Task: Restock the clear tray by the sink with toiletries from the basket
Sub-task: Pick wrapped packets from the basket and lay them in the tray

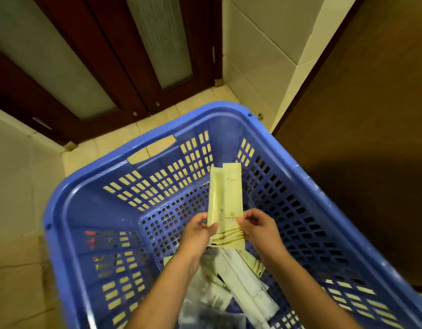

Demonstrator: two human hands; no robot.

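Over the blue basket (pixel 60 193), two pale sachets (pixel 225 198) are pinched at their lower ends by left hand (pixel 199 231) & right hand (pixel 261 227). More pkts (pixel 241 283) are left below; tray not in view, so restocking is judged barely begun.

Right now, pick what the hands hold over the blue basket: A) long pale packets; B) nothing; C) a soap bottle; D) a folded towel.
A: the left hand and right hand pinch the lower ends of long pale packets above the basket.
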